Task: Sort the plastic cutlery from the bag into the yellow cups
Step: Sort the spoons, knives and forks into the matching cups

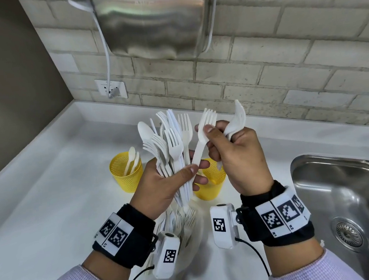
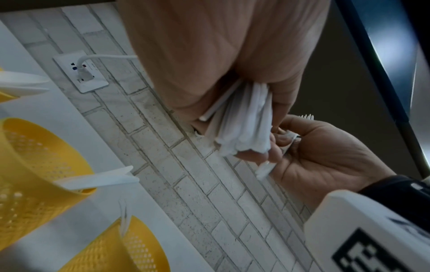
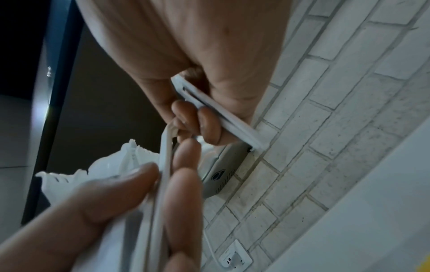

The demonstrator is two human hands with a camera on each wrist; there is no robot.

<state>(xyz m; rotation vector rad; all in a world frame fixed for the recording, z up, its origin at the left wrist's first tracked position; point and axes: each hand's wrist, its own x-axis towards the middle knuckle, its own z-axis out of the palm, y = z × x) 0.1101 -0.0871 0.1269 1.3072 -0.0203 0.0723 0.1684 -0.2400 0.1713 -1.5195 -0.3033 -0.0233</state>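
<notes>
My left hand (image 1: pixel 194 170) grips a fanned bundle of white plastic cutlery (image 1: pixel 171 150), mostly forks, held upright above the counter. My right hand (image 1: pixel 210 135) pinches one white fork (image 1: pixel 203 136) by its neck, and the fork's handle end still touches the left hand's fingers. A second white piece (image 1: pixel 237 119) is tucked in the right hand's curled fingers. One yellow cup (image 1: pixel 126 176) holds two spoons. Another yellow cup (image 1: pixel 212 184) is partly hidden behind my hands. The left wrist view shows the bundle's handles (image 2: pixel 242 132) and yellow cups (image 2: pixel 35 174).
A clear bag of more cutlery (image 1: pixel 182 225) lies on the white counter (image 1: pixel 50 196) under my wrists. A steel sink (image 1: pixel 340 193) is at the right. A steel unit (image 1: pixel 153 19) hangs on the brick wall, with its cable plugged into a socket (image 1: pixel 111 88).
</notes>
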